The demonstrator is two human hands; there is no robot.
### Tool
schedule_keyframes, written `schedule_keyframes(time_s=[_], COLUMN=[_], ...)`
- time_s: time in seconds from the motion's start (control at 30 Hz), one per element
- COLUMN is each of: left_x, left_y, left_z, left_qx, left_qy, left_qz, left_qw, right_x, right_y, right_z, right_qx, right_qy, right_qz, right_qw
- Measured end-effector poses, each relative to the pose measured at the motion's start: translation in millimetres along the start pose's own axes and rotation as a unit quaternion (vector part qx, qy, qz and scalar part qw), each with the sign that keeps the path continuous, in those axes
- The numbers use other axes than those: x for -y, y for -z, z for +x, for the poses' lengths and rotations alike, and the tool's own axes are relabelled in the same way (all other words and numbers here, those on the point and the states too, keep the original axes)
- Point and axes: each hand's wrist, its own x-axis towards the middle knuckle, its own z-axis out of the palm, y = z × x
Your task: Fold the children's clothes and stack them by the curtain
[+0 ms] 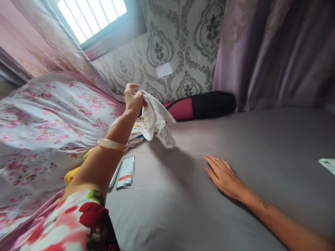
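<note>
My left hand [134, 98], reaching far forward over the bed, grips a piece of white cloth [155, 116] by its upper edge. The cloth hangs loose and partly crumpled, and its exact kind cannot be made out. Just behind and below it, a small pile of folded patterned fabric [137, 130] lies on the sheet, partly hidden by my arm and the cloth. My right hand [224, 178] rests flat on the grey sheet [183, 202], fingers stretched out, holding nothing.
A phone [126, 171] with a lit screen lies beside my left forearm. Flowered bedding [52, 129] is heaped along the left. Against the patterned wall [183, 45] lies a black and dark pink roll [199, 106]. A pale patterned item [328, 164] sits at the right edge.
</note>
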Motion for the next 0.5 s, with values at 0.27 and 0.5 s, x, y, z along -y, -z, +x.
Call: schedule_keyframes(time_s=[0.27, 0.5], left_x=[-76.5, -142.7], left_y=[-45.4, -40.9], left_z=[-57.6, -116.3], left_qx=[0.094, 0.16], left_qy=[-0.033, -0.04], left_qz=[-0.158, -0.276], left_qw=[0.982, 0.947], right_x=[27.8, 37.1], right_y=[46.5, 60.0], right_z=[2.0, 7.9], right_qx=[-0.157, -0.184], right_qy=[-0.037, -0.093], right_qz=[0.17, 0.292], right_qw=[0.972, 0.934])
